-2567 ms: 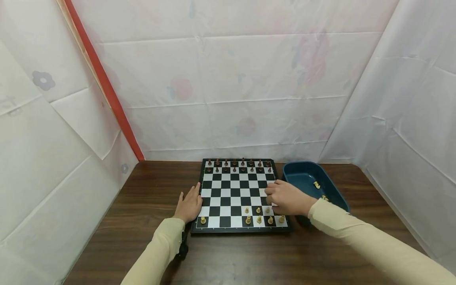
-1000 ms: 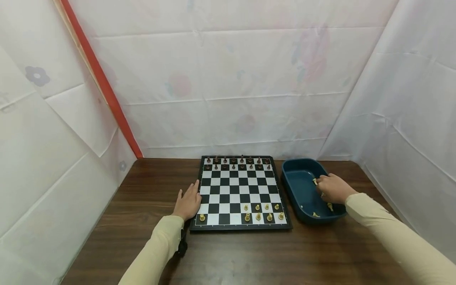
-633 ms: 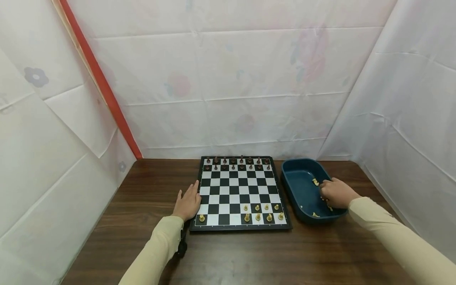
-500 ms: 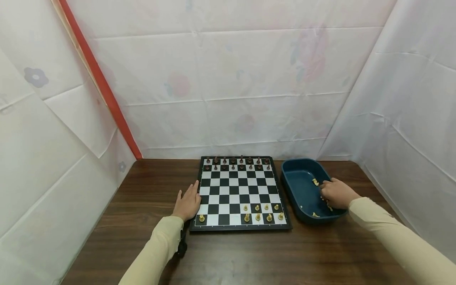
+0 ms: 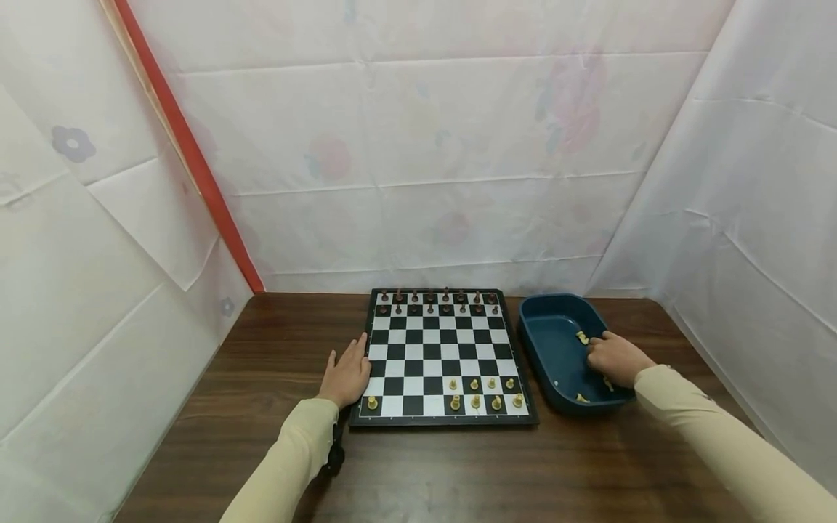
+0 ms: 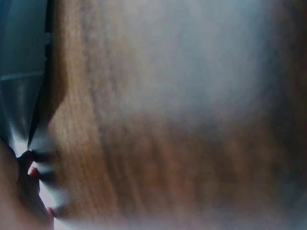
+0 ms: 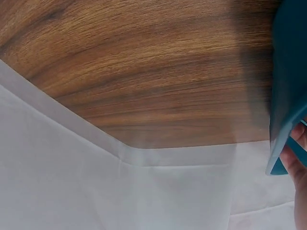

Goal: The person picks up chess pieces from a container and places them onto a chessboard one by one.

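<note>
A: Gripping anything with the right hand (image 5: pixel 617 359)?

B: Cannot tell: hidden at the fingertips. Dips inside the right part of the blue tub (image 5: pixel 552 349), with fingers curled, just within the rim in the right wrist view.

A: And lying in there?

B: Holds loose pale yellow chess pieces (image 5: pixel 582 338), some just beyond the knuckles, some nearer, partly covered.

A: Doing what with the left hand (image 5: pixel 346 372)?

B: Resting palm down at the left edge of the chessboard (image 5: pixel 425 356), fingers straight, thumb apart.

A: Bearing what, that board?

B: Carries 2 far rows of 8 dark chess pieces (image 5: pixel 446 296), plus 9 pale yellow: 4 at right in the nearest row, 4 just beyond, 1 at the near left corner.

A: Farther out?

B: Set on a brown wood-grain table (image 5: pixel 261 385), just left of the tub. Enclosed by pale printed sheeting (image 5: pixel 418 145), with a red strip (image 5: pixel 208 181) at far left.
</note>
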`<state>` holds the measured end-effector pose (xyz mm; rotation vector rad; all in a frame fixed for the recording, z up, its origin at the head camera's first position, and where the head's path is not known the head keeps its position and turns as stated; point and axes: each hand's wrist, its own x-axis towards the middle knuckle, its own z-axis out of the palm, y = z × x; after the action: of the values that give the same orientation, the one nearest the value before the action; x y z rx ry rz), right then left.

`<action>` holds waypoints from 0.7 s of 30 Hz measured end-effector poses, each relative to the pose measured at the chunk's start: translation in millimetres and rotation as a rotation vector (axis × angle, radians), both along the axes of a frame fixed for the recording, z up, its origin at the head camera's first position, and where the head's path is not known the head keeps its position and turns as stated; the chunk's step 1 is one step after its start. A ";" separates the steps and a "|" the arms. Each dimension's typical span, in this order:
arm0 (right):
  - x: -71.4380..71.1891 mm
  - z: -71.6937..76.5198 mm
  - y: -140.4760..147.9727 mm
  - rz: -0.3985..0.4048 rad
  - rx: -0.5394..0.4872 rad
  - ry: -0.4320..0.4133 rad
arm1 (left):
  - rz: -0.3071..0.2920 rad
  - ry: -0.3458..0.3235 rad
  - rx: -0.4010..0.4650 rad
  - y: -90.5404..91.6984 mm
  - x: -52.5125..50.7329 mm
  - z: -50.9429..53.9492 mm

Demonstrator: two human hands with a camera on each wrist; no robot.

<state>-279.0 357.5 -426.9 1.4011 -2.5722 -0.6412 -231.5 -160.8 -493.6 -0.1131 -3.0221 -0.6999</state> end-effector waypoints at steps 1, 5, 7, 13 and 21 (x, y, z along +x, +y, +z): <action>-0.6 -1.3 0.1 0.003 0.009 0.005 | 0.001 -0.001 0.004 0.0 -0.2 -0.5; -3.8 -3.9 0.7 0.015 0.035 0.034 | 0.001 -0.003 0.006 -0.2 -1.3 -2.4; -5.5 -3.4 0.9 0.013 0.041 0.043 | 0.003 -0.001 0.008 -0.2 -2.2 -2.9; -7.1 1.7 0.8 0.002 0.042 0.040 | 0.005 0.003 0.007 0.1 -4.4 -2.9; -9.3 -4.8 5.6 -0.023 0.043 0.013 | 0.007 0.001 0.002 0.9 -1.2 -2.6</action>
<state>-288.4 363.1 -431.7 1.3771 -2.5835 -0.7110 -232.7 -159.9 -496.3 -0.1023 -3.0194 -0.7026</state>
